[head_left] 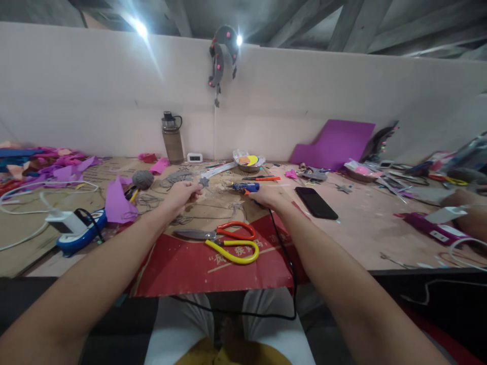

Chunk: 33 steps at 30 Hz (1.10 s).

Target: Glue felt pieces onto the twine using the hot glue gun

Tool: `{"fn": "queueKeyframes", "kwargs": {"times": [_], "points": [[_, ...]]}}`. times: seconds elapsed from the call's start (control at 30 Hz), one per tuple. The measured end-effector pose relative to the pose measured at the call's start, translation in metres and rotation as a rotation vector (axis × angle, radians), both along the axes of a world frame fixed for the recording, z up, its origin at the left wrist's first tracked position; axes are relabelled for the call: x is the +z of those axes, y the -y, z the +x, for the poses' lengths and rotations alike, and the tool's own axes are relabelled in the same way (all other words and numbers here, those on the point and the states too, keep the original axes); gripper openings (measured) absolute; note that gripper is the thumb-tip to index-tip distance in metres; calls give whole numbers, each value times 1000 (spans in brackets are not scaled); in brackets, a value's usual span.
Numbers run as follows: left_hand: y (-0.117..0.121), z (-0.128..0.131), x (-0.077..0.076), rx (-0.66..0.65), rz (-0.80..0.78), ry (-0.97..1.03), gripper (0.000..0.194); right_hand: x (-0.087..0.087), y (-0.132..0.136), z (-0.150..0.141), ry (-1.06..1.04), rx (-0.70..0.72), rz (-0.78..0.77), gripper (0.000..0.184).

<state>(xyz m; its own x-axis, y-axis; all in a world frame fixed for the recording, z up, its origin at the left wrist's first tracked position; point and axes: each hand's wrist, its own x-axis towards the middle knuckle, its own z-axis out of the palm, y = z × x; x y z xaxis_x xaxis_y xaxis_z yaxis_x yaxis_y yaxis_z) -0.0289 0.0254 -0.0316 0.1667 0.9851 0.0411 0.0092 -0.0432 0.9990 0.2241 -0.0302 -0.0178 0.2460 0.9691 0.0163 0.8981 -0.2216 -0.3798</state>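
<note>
My left hand (183,195) pinches a small grey felt star (204,181) between thumb and fingertips. In my right hand (267,196) is a blue hot glue gun (243,187), its nozzle pointing left toward the star with a gap between them. The fingers around the glue gun's grip are partly hidden. A black cord (283,248) runs from it toward my lap. Large scissors (207,235) with red and yellow handles lie spread on a red printed sheet (167,276) in front of me. Loose grey yarn (205,207) trails over the cardboard below my hands.
A grey yarn ball (142,179), purple felt (119,200) and a blue power strip (81,235) sit left. At the back stand a bottle (173,142) and a bowl (249,166). A phone (316,204) lies right; another person's arm (462,213) shows far right.
</note>
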Motion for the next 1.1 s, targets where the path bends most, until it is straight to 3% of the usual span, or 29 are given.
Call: {"fn": "queueKeyframes", "kwargs": {"times": [0.17,0.3,0.43,0.5,0.6,0.83,1.1], "points": [[1,-2,1,23,-23,21,20,18,14,-7,-44,-15,31,23],[2,-1,3,23,-55,50,17,13,10,-5,-138,-23,160,24],[2,0,3,6,-108,83,15,7,1,-2,-704,30,417,30],[1,1,3,7,-153,102,15,9,2,-6,-992,139,399,29],[0,1,2,12,-212,129,13,12,8,-16,-1193,305,319,27],[2,4,6,12,-267,187,9,8,16,-29,-1302,407,210,25],[4,7,6,-16,-274,201,9,0,14,-30,-1292,417,148,27]]}}
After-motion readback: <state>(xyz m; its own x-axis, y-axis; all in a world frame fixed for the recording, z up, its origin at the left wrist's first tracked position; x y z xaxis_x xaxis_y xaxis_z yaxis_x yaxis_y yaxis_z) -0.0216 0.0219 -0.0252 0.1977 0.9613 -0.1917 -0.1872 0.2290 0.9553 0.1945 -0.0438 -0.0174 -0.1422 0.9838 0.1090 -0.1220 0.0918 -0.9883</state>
